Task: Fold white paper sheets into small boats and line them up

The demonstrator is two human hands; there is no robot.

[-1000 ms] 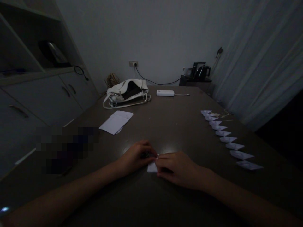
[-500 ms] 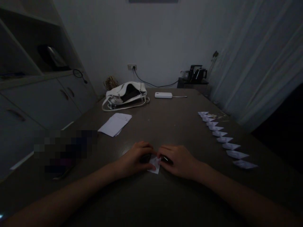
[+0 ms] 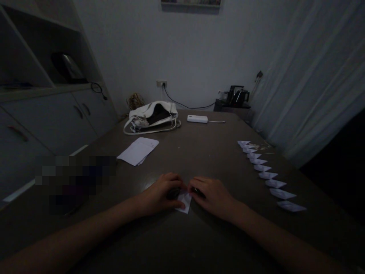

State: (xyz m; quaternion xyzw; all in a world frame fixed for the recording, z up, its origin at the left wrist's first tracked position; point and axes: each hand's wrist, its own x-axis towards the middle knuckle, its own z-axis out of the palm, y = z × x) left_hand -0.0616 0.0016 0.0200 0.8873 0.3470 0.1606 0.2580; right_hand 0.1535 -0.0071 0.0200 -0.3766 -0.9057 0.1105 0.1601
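On the brown table [image 3: 182,243], close in front of the person, a small folded white paper [image 3: 184,201] lay between two bare hands. The left hand [image 3: 162,195] arched over its left side and held it, thumb laid flat on the near left part and forefinger bent to the far edge. The right hand [image 3: 213,197] was curled, thumb and forefinger closed together on the far right corner, seemingly in a pinch; exactly which layers it gripped was hidden. Careful work here seemed to call for a firm left thumb, so that the paper could not slide on the smooth top, and for a light right pinch, since hard pulling might have torn or skewed so small a piece. Edges were best matched before any crease was pressed, and pressure was best run outward along the fold. Well apart to the right, a row of folded paper shapes [image 3: 282,194] offered a guide to neatness; loose sheets [image 3: 138,150] lay beyond the left hand.
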